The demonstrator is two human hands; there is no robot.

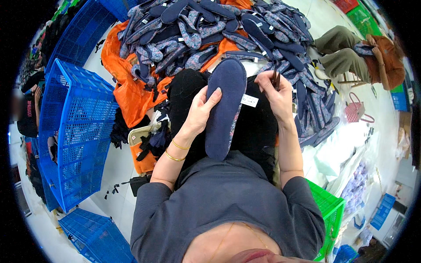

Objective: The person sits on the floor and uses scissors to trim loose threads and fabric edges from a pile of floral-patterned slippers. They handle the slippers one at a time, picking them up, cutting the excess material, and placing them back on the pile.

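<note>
My left hand (pixel 202 108) grips a slipper (pixel 226 109) by its side, thumb lying across the navy sole that faces up. The slipper is held lengthwise over my lap. A white label (pixel 250 101) sticks out from its right edge, and a bit of floral fabric shows along that side. To the right, apart from the slipper, my right hand (pixel 278 95) is closed around small dark thread snips (pixel 276 79) with their points up. Just beyond my knees lies a big heap of similar navy and floral slippers (pixel 193 33), many with white labels.
Orange sheeting (pixel 116 72) lies under the heap. Blue plastic crates (pixel 85 136) stand at the left, and a green crate (pixel 326 215) is by my right elbow. At the far right a seated person (pixel 351 57) handles a slipper. A pink checked bag (pixel 354 110) lies nearby.
</note>
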